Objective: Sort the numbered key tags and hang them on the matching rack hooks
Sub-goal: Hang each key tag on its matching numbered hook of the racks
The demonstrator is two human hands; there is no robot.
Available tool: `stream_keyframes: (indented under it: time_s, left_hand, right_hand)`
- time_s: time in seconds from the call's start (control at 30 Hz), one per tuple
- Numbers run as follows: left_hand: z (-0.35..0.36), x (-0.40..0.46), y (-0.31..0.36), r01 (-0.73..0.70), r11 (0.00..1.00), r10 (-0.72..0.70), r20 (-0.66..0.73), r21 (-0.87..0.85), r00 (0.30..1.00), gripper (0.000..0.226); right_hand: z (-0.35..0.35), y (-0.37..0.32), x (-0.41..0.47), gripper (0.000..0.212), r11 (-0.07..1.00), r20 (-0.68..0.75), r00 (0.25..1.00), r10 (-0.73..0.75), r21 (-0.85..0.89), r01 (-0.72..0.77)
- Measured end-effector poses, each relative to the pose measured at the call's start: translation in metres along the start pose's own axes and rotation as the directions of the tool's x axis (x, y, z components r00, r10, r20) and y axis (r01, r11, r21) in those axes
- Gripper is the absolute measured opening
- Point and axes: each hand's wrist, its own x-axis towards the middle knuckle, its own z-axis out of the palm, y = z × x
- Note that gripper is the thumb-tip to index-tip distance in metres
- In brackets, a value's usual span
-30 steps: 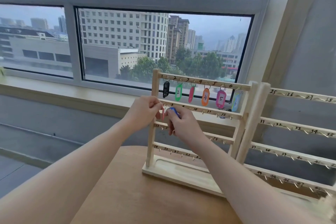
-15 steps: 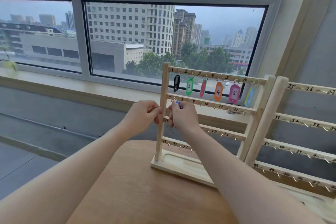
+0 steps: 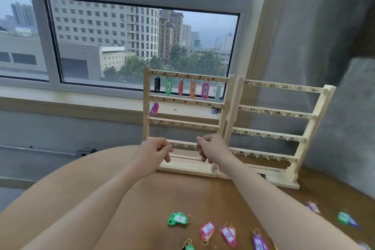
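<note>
- Both hands, left (image 3: 154,149) and right (image 3: 211,149), hang loosely curled, holding nothing, before the rack (image 3: 183,124).
- Tags 1–7 hang; next, tag 8 must be found among the loose tags (image 3: 228,234) on the surface (image 3: 182,193).

both hands have let go and dropped low, leaving the purple tag (image 3: 154,108) hanging on hook 7

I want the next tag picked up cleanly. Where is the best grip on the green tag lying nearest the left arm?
Pinch the green tag across its flat plastic body, coming from above. It lies flat on the table, with its metal ring trailing right, too thin for a steady hold.
</note>
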Motion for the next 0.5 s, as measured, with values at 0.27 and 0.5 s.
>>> stream_keyframes:
  time_s: [0.27, 0.5]
  left_hand:
    - [0.124, -0.022, 0.081, -0.123, 0.992, 0.117, 0.307, 0.003, 0.944, 0.012]
    - [0.259, -0.011, 0.146, -0.245, 0.967, 0.162, 0.584, 0.065, 0.796, 0.013]
  right_hand:
    - [-0.136, 0.112, -0.08, 0.04, 0.957, -0.244, 0.964, 0.109, -0.236, -0.168]
    - [-0.232, 0.212, -0.116, 0.03, 0.839, -0.354, 0.893, 0.277, -0.365, -0.404]
